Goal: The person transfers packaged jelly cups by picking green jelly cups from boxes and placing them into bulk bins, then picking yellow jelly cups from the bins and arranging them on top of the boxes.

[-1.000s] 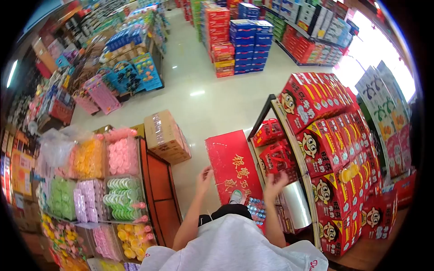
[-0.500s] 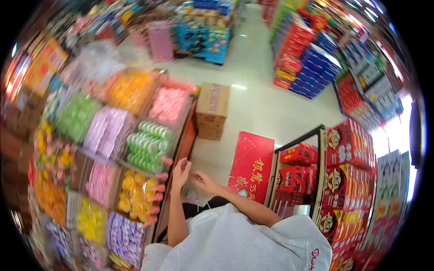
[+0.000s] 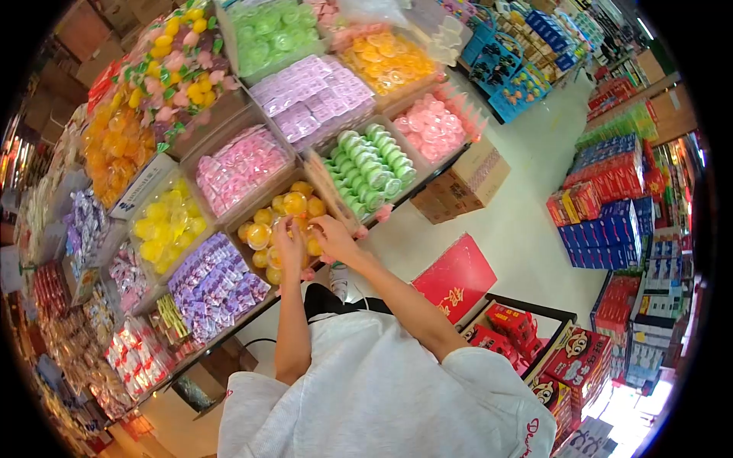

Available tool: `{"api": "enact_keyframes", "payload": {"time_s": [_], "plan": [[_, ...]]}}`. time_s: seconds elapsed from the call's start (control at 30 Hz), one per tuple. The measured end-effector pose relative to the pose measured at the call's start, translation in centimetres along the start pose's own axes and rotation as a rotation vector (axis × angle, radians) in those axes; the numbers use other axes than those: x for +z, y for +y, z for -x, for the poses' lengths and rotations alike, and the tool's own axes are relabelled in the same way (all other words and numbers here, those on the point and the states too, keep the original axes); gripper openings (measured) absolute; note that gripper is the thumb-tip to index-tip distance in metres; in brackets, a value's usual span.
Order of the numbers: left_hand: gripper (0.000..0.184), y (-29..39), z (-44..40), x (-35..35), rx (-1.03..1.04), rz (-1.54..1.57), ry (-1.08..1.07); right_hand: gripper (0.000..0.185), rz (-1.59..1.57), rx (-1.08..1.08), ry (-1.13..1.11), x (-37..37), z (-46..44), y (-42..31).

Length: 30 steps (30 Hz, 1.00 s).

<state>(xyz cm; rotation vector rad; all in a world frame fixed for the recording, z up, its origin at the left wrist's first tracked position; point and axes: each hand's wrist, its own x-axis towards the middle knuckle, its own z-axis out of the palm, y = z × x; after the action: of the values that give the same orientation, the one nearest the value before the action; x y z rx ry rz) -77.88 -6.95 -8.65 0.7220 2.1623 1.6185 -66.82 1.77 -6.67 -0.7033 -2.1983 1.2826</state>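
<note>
Both hands are over a clear bin (image 3: 226, 227) of round orange jelly cups (image 3: 261, 236) at the front edge of the display. My left hand (image 3: 289, 243) reaches in with its fingers stretched forward, touching the cups. My right hand (image 3: 334, 238) comes in from the right, its fingers loosely bent and pointing toward the left hand, thumb apart. A few orange cups show between the two hands. Neither hand visibly lifts anything. The fingertips are partly lost among the cups.
Neighbouring bins hold green-and-white striped candies (image 3: 368, 169), pink packets (image 3: 240, 169), purple packets (image 3: 217, 286) and yellow jellies (image 3: 169, 225). A cardboard box (image 3: 462, 183) stands on the floor beyond the display. A red board (image 3: 456, 278) and a rack of red packs (image 3: 515, 328) are at my right.
My view has turned left toward the candy display. Both hands have moved from above the aisle, beside the display's edge, into the bin of orange jelly cups.
</note>
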Motion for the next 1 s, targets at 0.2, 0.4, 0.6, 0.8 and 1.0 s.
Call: {"api": "enact_keyframes", "payload": {"time_s": [0.2, 0.4, 0.6, 0.8, 1.0], "plan": [[0.041, -5.3, 0.6, -3.2, -0.156, -0.811, -0.175, 0.041, 0.615, 0.045, -0.329, 8.4, 0.4, 3.5], [0.038, -6.8, -0.9, -3.8, -0.052, -0.668, -0.244, 0.032, 0.509, 0.263, -0.246, 8.7, -0.7, 3.8], [0.034, -3.7, -3.8, -5.2, -0.342, 0.042, -0.423, 0.029, 0.081, 0.198, 0.062, 4.6, -1.7, 1.3], [0.030, 3.8, -4.7, -0.9, -0.379, 0.470, -0.652, 0.036, -0.233, 0.180, 0.332, -3.3, 0.6, -3.3], [0.030, 9.5, -0.2, 7.3, -0.395, 0.556, -0.905, 0.072, -0.068, 0.071, 0.432, -11.1, 7.3, -4.3]]}}
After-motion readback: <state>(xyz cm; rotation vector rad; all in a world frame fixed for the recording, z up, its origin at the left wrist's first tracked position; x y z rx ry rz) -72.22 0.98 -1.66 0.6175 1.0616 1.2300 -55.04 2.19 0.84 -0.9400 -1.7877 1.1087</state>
